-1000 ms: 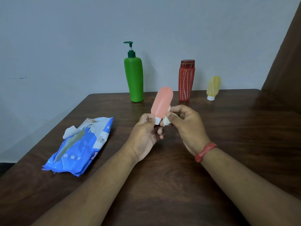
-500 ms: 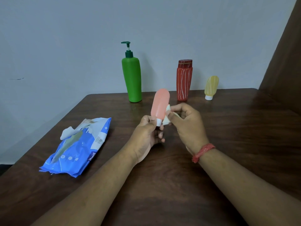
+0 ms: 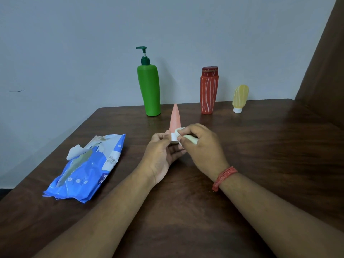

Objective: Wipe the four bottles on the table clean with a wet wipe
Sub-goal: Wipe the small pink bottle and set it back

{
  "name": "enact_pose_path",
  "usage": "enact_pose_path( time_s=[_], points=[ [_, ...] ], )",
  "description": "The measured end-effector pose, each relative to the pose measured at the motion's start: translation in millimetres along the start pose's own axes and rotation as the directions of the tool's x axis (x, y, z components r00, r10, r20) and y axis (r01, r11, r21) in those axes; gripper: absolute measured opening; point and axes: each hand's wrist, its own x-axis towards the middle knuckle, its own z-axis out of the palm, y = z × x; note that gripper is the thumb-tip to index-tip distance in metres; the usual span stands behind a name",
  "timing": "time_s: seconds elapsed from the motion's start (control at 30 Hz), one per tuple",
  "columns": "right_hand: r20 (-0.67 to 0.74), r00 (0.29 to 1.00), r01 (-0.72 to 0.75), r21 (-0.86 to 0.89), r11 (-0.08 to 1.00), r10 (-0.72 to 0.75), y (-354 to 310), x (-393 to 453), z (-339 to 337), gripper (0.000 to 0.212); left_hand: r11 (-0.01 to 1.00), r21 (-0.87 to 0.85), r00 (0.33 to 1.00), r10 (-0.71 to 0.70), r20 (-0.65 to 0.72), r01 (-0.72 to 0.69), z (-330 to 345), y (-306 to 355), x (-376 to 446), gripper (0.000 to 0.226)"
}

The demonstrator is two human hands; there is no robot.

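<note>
Little can be read here. The flat blue-and-white plastic pack of wet wipes [image 3: 87, 168] lying on the dark brown wooden worktop [image 3: 260, 146] carries white lettering at its near right corner, seen sideways and cut off; it looks like "meg", though the word is not certain. A white label panel with a small barcode sits on the pack's right side, its fine print too small to read.

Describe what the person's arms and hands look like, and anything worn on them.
Both forearms are bare, with no sleeves in view. The right wrist carries a red thread band, wound round several times, with a loose end hanging. The left hand and right hand show no gloves, and no rings or watch are visible.
</note>
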Motion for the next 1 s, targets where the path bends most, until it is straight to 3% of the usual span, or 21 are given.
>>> enact_pose_path(
  time_s=[0.2, 0.33, 0.57, 0.7, 0.9, 1.0],
  points=[
    [-0.001, 0.989, 0.146, -0.091, 0.985, -0.147, -2, -4, 2, 0.010, 0.984, 0.161, 0.994, 0.059, 0.095, -0.074, 0, -1, -2, 0.007],
    [-0.099, 0.969, 0.200, -0.214, 0.956, -0.224, -2, 4, -6, 0.008, 0.941, 0.290, 0.979, 0.132, 0.158, -0.174, 0, -2, -4, 0.013],
    [-0.331, 0.934, 0.040, -0.282, 0.959, -0.136, 13, 29, -46, 0.004, 0.889, 0.413, 0.970, 0.114, 0.213, -0.196, 0, -3, -6, 0.011],
    [-0.248, 0.956, 0.087, -0.270, 0.959, -0.157, 15, 25, -42, 0.003, 0.906, 0.383, 0.973, 0.108, 0.203, -0.180, -2, -4, -6, 0.012],
    [0.071, 0.949, 0.314, -0.313, 0.897, -0.307, 10, 8, -12, 0.008, 0.968, 0.213, 0.984, 0.105, 0.145, -0.135, -6, 1, -3, 0.016],
    [-0.037, 0.953, 0.274, -0.325, 0.905, -0.302, 11, 14, -20, 0.005, 0.961, 0.248, 0.977, 0.069, 0.204, -0.120, -6, 2, -5, 0.018]
  ],
)
